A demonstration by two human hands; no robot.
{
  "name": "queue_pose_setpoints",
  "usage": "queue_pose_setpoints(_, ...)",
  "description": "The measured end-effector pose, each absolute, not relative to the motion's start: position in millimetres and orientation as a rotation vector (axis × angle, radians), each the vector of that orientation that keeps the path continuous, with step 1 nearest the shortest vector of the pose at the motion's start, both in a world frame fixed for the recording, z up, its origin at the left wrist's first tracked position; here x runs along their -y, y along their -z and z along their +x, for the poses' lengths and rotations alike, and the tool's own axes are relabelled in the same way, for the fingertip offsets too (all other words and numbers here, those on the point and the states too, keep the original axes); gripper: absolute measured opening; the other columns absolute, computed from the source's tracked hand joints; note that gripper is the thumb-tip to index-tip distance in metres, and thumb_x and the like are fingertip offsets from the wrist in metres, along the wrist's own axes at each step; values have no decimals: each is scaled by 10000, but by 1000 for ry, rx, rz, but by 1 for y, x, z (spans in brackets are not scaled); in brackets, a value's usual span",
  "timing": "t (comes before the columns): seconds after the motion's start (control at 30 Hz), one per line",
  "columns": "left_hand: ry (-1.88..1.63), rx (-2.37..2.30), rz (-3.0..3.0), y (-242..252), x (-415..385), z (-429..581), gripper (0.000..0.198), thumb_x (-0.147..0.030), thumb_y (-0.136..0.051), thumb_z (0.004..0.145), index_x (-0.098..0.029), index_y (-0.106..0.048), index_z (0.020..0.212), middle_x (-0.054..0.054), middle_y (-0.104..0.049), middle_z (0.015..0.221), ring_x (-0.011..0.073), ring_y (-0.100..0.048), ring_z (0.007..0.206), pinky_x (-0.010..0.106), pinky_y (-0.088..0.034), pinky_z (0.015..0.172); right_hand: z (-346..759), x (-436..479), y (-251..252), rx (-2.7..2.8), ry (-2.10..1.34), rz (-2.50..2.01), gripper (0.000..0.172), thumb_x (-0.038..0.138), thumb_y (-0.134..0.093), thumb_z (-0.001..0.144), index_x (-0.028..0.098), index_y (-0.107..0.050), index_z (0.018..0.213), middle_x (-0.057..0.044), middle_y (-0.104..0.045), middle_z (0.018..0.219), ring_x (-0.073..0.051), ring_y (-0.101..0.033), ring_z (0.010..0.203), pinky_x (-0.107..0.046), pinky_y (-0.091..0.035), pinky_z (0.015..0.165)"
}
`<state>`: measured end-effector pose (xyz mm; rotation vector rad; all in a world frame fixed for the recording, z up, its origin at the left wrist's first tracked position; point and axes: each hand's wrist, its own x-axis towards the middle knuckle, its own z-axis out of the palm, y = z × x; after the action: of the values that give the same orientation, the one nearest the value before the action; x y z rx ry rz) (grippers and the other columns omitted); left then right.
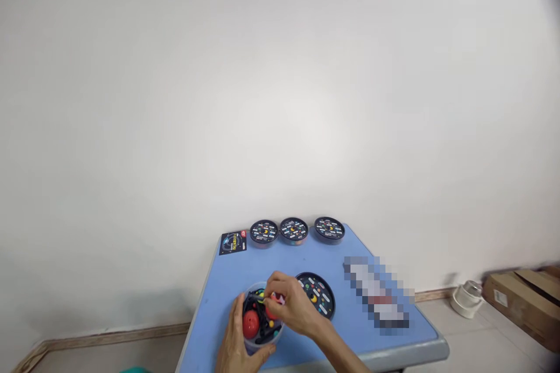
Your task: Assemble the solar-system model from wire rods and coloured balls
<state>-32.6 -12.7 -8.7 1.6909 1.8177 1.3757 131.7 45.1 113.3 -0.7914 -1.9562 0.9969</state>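
Observation:
A clear round plastic tub (280, 335) stands near the front of the blue table, filled with small parts. Among them are a red dome-shaped piece (251, 324), black pieces (266, 337) and small coloured balls. My left hand (236, 341) wraps round the tub's left and near side, steadying it. Over the tub's right rim, my right hand (284, 300) reaches in with thumb and fingers pinched together; what they hold is hidden. A second red piece shows partly beneath those fingers. A black round lid (321, 297) with planet pictures lies just right of the tub, partly behind my right hand.
Three lidded round tubs (263, 232), (294, 229), (329, 228) line the table's back edge by the wall. A black printed card (233, 243) lies at the back left. A blurred-out flat object (376, 294) is at the right. Cardboard boxes (520, 303) and a white pot (466, 300) stand on the floor.

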Motion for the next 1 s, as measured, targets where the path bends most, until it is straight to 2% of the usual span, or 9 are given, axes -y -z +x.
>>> queue_pose_setpoints(0.03, -1372, -1820, 1680, 5, 15, -32, 908, -287, -643, 651, -145, -277, 1469, 189, -397, 1540, 329, -399, 1408, 460, -384, 1118, 134, -45, -111, 1854, -1067, -822, 85, 211, -625, 731, 195, -674, 663, -5, -599, 731, -153, -518, 688, -284, -400, 667)
queue_pose_setpoints(0.13, -1322, -1810, 1664, -7, 21, -30, 946, -288, -688, 624, -141, -295, 1471, 189, -393, 1545, 332, -398, 1408, 457, -372, 1128, 142, -46, -102, 1551, -1346, -864, 250, 399, -634, 761, 191, -609, 624, 50, -483, 527, -105, -400, 496, -248, -318, 500)
queue_pose_setpoints(0.23, -1294, -1819, 1638, -15, 25, -29, 956, -295, -699, 636, -161, -286, 1488, 165, -365, 1568, 319, -368, 1427, 450, -369, 1131, 148, -44, -96, 1288, -1576, -852, 352, 515, -657, 735, 192, -572, 623, 68, -464, 474, -77, -355, 420, -229, -291, 434)
queue_pose_setpoints(0.4, -1309, -1826, 1666, -12, 25, -28, 948, -264, -694, 633, -169, -293, 1487, 153, -369, 1569, 316, -370, 1427, 461, -361, 1139, 156, -38, -102, 966, -1748, -784, 324, 398, -792, 599, 178, -608, 749, 27, -625, 619, -55, -445, 452, -185, -349, 435)
queue_pose_setpoints(0.5, -1404, -1840, 1678, -5, 22, -26, 932, -243, -675, 631, -185, -302, 1482, 141, -376, 1567, 320, -367, 1428, 469, -371, 1133, 160, -31, -102, 860, -1796, -743, 329, 328, -822, 554, 170, -609, 748, 13, -660, 644, -46, -475, 455, -167, -377, 442)
queue_pose_setpoints(0.63, -1424, -1861, 1742, 4, 17, -30, 878, -294, -646, 705, -184, -278, 1494, 160, -344, 1578, 328, -354, 1434, 492, -398, 1113, 167, -11, -89, 770, -1807, -703, 372, 356, -854, 533, 184, -574, 709, 2, -691, 642, -62, -502, 409, -171, -367, 375)
queue_pose_setpoints(0.73, -1364, -1890, 1843, 8, 13, -36, 850, -391, -665, 752, -180, -290, 1485, 182, -381, 1549, 354, -365, 1423, 536, -406, 1101, 176, 4, -80, 702, -1817, -688, 404, 360, -886, 534, 189, -562, 706, -29, -726, 637, -98, -561, 401, -173, -371, 338)
queue_pose_setpoints(0.9, -1423, -1992, 1950, 2, 13, -38, 852, -479, -645, 816, -189, -239, 1507, 190, -310, 1573, 379, -294, 1450, 592, -380, 1103, 198, 20, -83, 457, -1765, -706, 422, 287, -946, 513, 164, -620, 750, -15, -733, 643, -74, -595, 452, -143, -458, 407)
queue_pose_setpoints(1.0, -1590, -2035, 1983, -6, 19, -34, 816, -539, -637, 830, -196, -290, 1485, 196, -345, 1541, 386, -356, 1413, 597, -410, 1073, 206, 21, -84, 307, -1763, -720, 469, 235, -975, 447, 149, -665, 788, -19, -743, 659, -73, -623, 487, -142, -508, 474)
